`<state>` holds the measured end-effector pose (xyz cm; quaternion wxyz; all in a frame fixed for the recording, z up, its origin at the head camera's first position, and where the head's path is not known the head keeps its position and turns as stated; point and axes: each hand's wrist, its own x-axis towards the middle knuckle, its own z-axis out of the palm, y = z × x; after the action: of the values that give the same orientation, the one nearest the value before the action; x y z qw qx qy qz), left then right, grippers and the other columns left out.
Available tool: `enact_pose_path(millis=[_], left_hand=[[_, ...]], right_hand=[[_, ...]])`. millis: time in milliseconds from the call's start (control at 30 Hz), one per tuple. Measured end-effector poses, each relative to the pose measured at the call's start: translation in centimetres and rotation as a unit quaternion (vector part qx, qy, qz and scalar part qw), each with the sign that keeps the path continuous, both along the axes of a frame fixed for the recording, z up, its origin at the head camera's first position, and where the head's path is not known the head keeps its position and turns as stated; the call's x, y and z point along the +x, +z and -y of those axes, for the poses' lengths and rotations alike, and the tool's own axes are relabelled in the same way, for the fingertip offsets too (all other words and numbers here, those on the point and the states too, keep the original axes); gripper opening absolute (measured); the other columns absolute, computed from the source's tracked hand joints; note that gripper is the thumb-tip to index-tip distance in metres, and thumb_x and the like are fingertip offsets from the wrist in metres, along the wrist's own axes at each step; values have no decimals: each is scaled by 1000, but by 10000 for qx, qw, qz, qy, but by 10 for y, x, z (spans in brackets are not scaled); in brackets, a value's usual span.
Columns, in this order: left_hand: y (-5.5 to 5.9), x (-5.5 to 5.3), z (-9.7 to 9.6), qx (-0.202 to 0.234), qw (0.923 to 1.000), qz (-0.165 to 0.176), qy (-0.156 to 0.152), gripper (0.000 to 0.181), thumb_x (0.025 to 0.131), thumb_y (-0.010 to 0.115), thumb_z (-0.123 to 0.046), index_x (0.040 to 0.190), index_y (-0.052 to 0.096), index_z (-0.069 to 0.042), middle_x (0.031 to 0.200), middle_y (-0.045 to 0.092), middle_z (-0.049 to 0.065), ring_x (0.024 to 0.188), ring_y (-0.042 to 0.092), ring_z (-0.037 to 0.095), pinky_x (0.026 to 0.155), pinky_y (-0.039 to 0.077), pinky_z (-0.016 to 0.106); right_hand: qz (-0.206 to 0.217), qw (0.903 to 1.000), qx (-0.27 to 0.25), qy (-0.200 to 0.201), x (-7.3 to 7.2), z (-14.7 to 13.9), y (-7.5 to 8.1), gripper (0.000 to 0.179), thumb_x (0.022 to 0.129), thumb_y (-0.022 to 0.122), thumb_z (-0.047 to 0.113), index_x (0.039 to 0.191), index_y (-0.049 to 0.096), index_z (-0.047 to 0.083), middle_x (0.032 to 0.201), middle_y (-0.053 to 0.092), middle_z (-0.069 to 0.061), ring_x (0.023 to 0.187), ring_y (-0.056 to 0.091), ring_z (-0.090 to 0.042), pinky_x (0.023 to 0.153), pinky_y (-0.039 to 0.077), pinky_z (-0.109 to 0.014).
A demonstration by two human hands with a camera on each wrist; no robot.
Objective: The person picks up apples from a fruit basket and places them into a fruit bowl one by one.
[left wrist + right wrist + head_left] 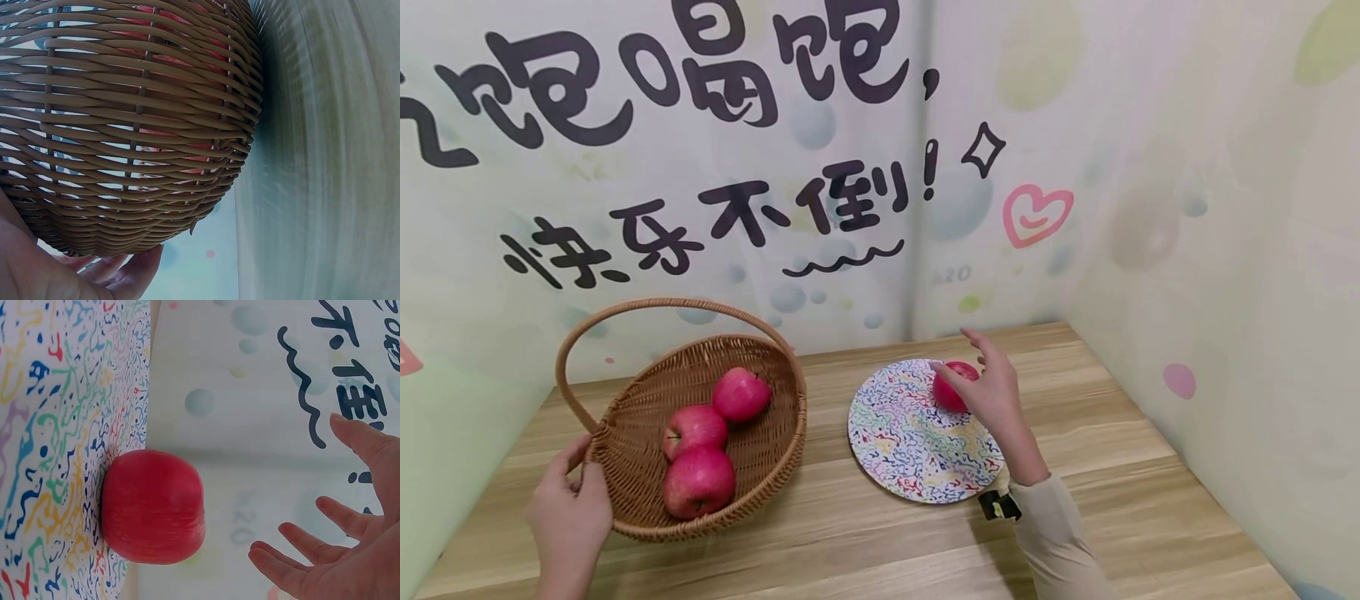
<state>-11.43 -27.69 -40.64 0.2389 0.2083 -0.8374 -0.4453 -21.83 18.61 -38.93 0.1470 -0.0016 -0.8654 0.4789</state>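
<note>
A wicker basket (pixel 767 467) with a tall arched handle stands on the left of the table and holds three red apples (pixel 698 481). My left hand (pixel 571 508) grips its left rim, thumb on the near side; in the left wrist view the fingers curl at the woven wall (pixel 125 125). On the right, a round board (pixel 895 450) with a colourful squiggle pattern carries one red apple (pixel 153 506) near its far right edge. Above that apple my right hand (pixel 992 387) hovers with fingers spread, apart from it in the right wrist view.
The wood-grain table (pixel 820 533) meets a printed wall (pixel 865 292) at the back and another wall (pixel 1225 292) on the right. A strip of table separates the basket from the board. A small black object (pixel 1000 505) shows at the right wrist.
</note>
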Motion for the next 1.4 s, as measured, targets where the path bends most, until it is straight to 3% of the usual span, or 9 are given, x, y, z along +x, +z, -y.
enact_pose_path(millis=[933, 1133, 1400], left_hand=[[0, 0, 0, -43, 10000, 51, 10, 51, 104, 36, -8, 147, 52, 13, 146, 54, 36, 62, 39, -30, 46, 39, 9], [1, -1, 0, -16, 10000, 80, -2, 51, 104, 35, -9, 148, 51, 12, 146, 55, 36, 61, 41, -28, 45, 39, 11], [1, 1, 0, 84, 9998, 183, -23, 52, 104, 35, -10, 151, 49, 10, 149, 52, 35, 65, 38, -31, 49, 40, 8]], right_hand=[[-214, 9995, 17, 237, 16, 20, 17, 75, 89, 87, 22, 154, 51, 6, 156, 51, -22, 142, 48, -47, 113, 45, -62], [-296, 9991, 86, 274, 17, 23, 18, 74, 88, 88, 21, 152, 54, 5, 155, 54, -20, 133, 55, -47, 106, 51, -60], [-331, 9986, 147, 375, 21, 29, 19, 72, 89, 87, 23, 152, 54, 7, 153, 55, -19, 123, 59, -42, 87, 63, -49]])
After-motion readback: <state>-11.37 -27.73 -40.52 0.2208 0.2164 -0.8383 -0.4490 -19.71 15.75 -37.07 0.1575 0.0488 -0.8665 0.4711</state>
